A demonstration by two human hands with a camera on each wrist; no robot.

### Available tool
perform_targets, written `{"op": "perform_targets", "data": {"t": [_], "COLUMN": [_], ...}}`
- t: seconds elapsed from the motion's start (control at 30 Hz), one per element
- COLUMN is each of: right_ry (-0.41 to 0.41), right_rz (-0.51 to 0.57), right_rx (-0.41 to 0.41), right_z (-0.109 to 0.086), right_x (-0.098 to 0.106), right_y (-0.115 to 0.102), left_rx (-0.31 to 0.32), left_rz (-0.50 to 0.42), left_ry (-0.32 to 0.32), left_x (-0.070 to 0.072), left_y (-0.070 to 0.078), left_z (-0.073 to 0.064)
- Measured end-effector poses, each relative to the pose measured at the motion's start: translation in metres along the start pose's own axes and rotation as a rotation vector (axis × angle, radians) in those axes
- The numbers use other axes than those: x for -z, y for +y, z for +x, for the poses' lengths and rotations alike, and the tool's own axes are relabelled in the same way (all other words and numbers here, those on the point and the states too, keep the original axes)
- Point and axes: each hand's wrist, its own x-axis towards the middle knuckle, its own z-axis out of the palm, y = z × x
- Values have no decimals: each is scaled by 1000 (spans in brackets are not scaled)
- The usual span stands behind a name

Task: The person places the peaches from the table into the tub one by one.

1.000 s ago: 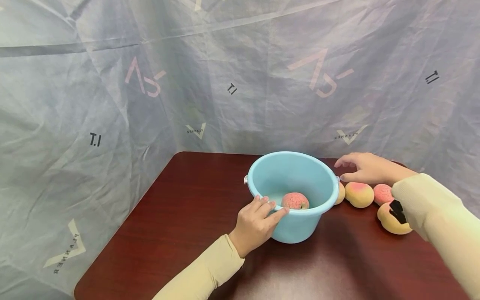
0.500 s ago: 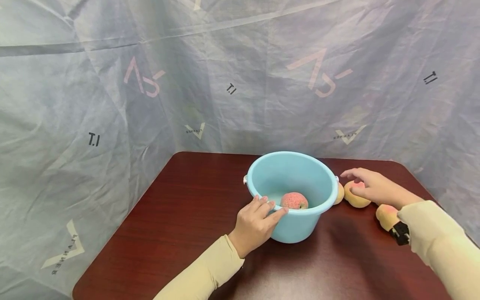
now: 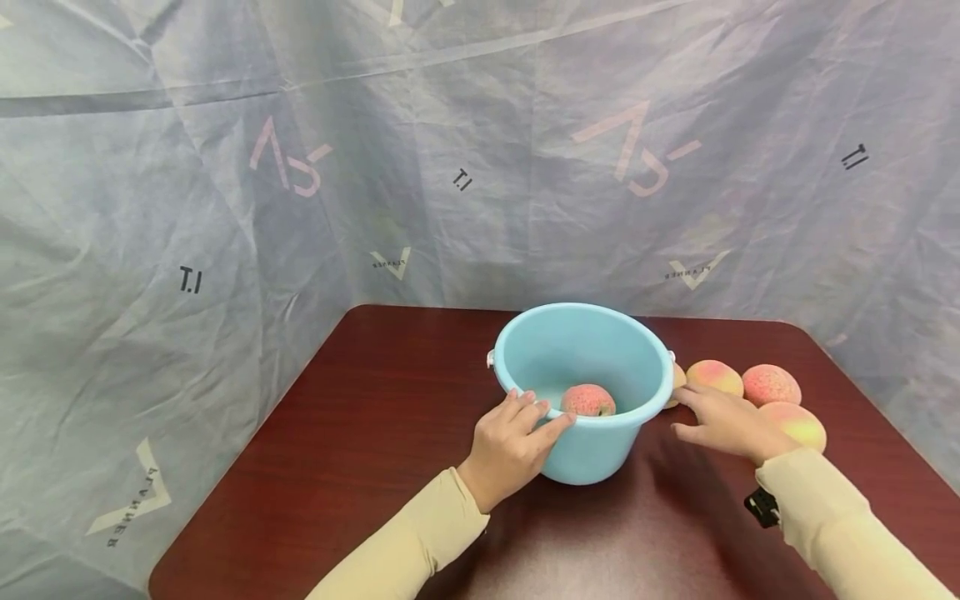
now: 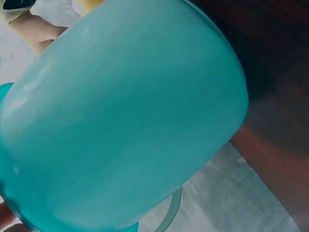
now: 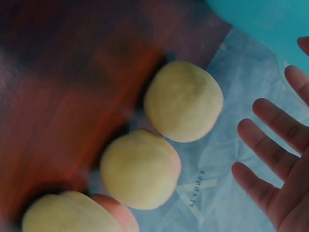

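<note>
A light blue bucket (image 3: 588,454) stands upright on the table with a speckled red fruit (image 3: 587,400) inside. My left hand (image 3: 506,450) grips its near rim; the left wrist view is mostly filled by the bucket wall (image 4: 130,111). Right of the bucket, my right hand (image 3: 723,421) hovers low with nothing in it. Its fingers (image 5: 270,157) are spread in the right wrist view, beside a peach (image 5: 183,101) and another peach (image 5: 140,169). In the head view, a yellow-pink peach (image 3: 714,375) and a speckled red fruit (image 3: 772,385) lie behind this hand.
One more peach (image 3: 801,425) lies by the right wrist, and the bucket partly hides another peach (image 3: 678,375). The dark red-brown table (image 3: 360,417) has a grey printed cloth (image 3: 487,150) hanging behind it and along its left side.
My right hand has come down and nearer, from above the fruits behind the bucket's right side to in front of them. The left hand, the bucket and the fruits have stayed put.
</note>
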Motion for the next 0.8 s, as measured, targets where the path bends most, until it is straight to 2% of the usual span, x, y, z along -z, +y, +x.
{"op": "perform_targets", "data": {"t": [0.33,0.47,0.57,0.7,0.8], "right_ry": [56,30,-24,-78,-55], "right_rz": [63,90,108,53,-21], "right_rx": [56,22,-7,14,43], "right_z": [-15,-20,-22,-22,-20], "right_x": [-21,-31,-34,-35,-32], "right_y": [1,0,-1,3,10], "left_rx": [9,10,14,12,9], "left_rz": [0,3,2,2,7], "left_ry": [0,6,8,17,24], "left_x": [1,0,0,-1,-2], "left_y": [1,1,1,2,1], "left_z": [1,0,-1,-2,-1]}}
